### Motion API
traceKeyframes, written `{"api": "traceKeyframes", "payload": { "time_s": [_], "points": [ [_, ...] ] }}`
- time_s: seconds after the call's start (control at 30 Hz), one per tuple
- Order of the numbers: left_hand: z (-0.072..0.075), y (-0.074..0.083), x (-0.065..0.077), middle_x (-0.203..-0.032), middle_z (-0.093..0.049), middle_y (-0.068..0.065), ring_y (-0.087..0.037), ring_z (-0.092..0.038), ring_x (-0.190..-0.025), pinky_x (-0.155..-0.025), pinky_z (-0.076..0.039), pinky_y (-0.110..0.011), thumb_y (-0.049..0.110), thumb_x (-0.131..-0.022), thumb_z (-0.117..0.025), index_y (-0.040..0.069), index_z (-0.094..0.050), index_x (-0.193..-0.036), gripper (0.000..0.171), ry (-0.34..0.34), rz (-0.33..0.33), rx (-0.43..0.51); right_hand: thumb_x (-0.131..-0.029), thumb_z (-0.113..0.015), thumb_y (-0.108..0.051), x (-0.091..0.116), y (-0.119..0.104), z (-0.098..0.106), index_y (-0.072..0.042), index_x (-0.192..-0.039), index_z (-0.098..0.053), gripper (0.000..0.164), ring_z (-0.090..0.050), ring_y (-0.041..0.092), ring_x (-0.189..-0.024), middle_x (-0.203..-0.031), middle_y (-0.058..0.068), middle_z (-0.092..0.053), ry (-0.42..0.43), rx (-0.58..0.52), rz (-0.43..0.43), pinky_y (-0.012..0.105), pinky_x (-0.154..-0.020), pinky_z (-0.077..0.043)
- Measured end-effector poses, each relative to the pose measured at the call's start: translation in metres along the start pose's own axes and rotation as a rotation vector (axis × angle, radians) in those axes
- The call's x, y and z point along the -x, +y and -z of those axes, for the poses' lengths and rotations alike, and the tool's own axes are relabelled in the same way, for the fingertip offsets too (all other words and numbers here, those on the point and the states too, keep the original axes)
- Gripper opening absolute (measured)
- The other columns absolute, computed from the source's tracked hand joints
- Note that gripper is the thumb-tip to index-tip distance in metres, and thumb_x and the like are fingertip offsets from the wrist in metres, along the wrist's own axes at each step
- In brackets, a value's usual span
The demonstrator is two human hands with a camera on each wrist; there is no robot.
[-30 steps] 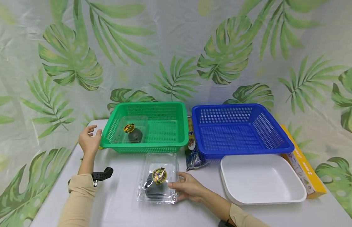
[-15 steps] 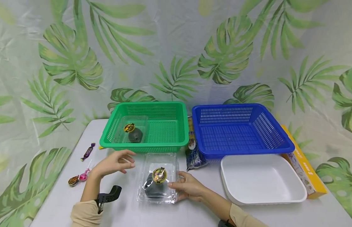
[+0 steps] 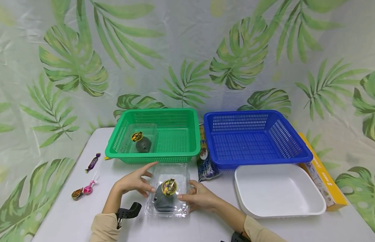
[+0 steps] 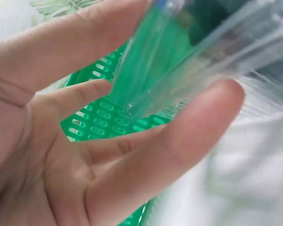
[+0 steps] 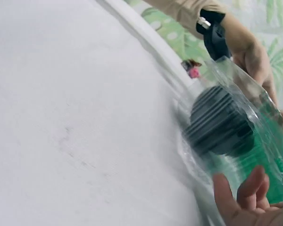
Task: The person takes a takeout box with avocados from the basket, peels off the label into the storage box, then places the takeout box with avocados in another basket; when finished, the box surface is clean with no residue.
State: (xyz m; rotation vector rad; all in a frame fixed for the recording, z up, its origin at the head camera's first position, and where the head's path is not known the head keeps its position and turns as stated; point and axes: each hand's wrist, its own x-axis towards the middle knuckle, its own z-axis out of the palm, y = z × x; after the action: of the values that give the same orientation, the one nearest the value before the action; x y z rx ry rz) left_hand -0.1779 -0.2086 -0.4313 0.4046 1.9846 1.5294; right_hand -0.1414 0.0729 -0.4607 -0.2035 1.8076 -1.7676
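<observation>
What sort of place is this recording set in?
Probably a staged indoor recording station, not an everyday kitchen or shop. A leaf-print sheet backs a white table, a green basket and blue basket stand side by side, and a black device is strapped to a wrist.

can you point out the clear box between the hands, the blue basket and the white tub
Clear box (image 3: 169,187): head view, on its round sticker.
Blue basket (image 3: 243,144): head view, on its floor.
White tub (image 3: 279,191): head view, on its inside bottom.
</observation>
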Motion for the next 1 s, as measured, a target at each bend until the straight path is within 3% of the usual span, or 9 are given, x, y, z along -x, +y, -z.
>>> {"api": "traceKeyframes", "payload": {
  "time_s": [0.17, 0.27, 0.4, 0.57, 0.87, 1.0],
  "points": [
    [-0.001, 0.004, -0.002, -0.123, -0.035, -0.04, -0.027, -0.065, -0.075, -0.064, -0.058, -0.046, 0.001, -0.075, -0.077, 0.008, -0.014, -0.151, 0.099, -0.001, 0.01, -0.019, -0.077, -0.078, -0.025, -0.005, -0.01, 0.002, 0.01, -0.143, -0.024, 0.092, -0.055, 0.019, -0.079, -0.1, 0.015, -0.053, 0.194, 0.366, 0.159, 0.034, -0.065, -0.053],
    [-0.001, 0.004, -0.002, -0.12, -0.037, -0.038, -0.026, -0.064, -0.075, -0.064, -0.058, -0.047, 0.001, -0.075, -0.077, 0.007, -0.015, -0.15, 0.098, 0.001, 0.017, -0.025, -0.075, -0.079, -0.032, -0.009, -0.016, -0.002, 0.007, -0.141, -0.033, 0.089, -0.052, 0.028, -0.094, -0.113, 0.02, -0.05, 0.315, 0.599, 0.283, 0.04, -0.075, -0.05],
    [-0.002, 0.004, -0.002, -0.117, -0.037, -0.036, -0.025, -0.063, -0.074, -0.064, -0.058, -0.047, 0.001, -0.075, -0.077, 0.006, -0.016, -0.15, 0.097, 0.006, 0.016, -0.021, -0.073, -0.079, -0.038, -0.015, -0.026, -0.01, 0.002, -0.133, -0.049, 0.078, -0.044, 0.033, -0.106, -0.12, 0.02, -0.047, 0.402, 0.787, 0.422, 0.05, -0.084, -0.041],
    [-0.002, 0.005, -0.002, -0.111, -0.039, -0.031, -0.024, -0.063, -0.071, -0.063, -0.058, -0.048, 0.002, -0.075, -0.077, 0.007, -0.016, -0.15, 0.097, 0.01, 0.024, -0.029, -0.077, -0.075, -0.037, -0.022, -0.038, -0.021, -0.002, -0.122, -0.061, 0.058, -0.042, 0.025, -0.098, -0.111, 0.011, -0.057, 0.363, 0.9, 0.504, 0.035, -0.074, -0.03],
    [-0.003, 0.004, 0.0, -0.096, -0.044, -0.02, -0.021, -0.062, -0.067, -0.06, -0.057, -0.05, 0.001, -0.076, -0.076, 0.009, -0.015, -0.151, 0.096, 0.001, 0.021, -0.027, -0.079, -0.072, -0.046, -0.033, -0.047, -0.034, -0.006, -0.12, -0.064, 0.058, -0.045, 0.025, -0.098, -0.108, 0.009, -0.055, 0.269, 1.179, 0.4, 0.036, -0.074, -0.032],
    [-0.003, 0.004, 0.0, -0.092, -0.045, -0.017, -0.02, -0.061, -0.066, -0.061, -0.056, -0.053, 0.003, -0.077, -0.076, 0.008, -0.014, -0.151, 0.097, -0.006, 0.019, -0.021, -0.079, -0.072, -0.044, -0.034, -0.049, -0.035, -0.007, -0.119, -0.065, 0.056, -0.049, 0.024, -0.097, -0.106, 0.008, -0.057, 0.234, 1.233, 0.403, 0.033, -0.072, -0.031]
  ]
}}
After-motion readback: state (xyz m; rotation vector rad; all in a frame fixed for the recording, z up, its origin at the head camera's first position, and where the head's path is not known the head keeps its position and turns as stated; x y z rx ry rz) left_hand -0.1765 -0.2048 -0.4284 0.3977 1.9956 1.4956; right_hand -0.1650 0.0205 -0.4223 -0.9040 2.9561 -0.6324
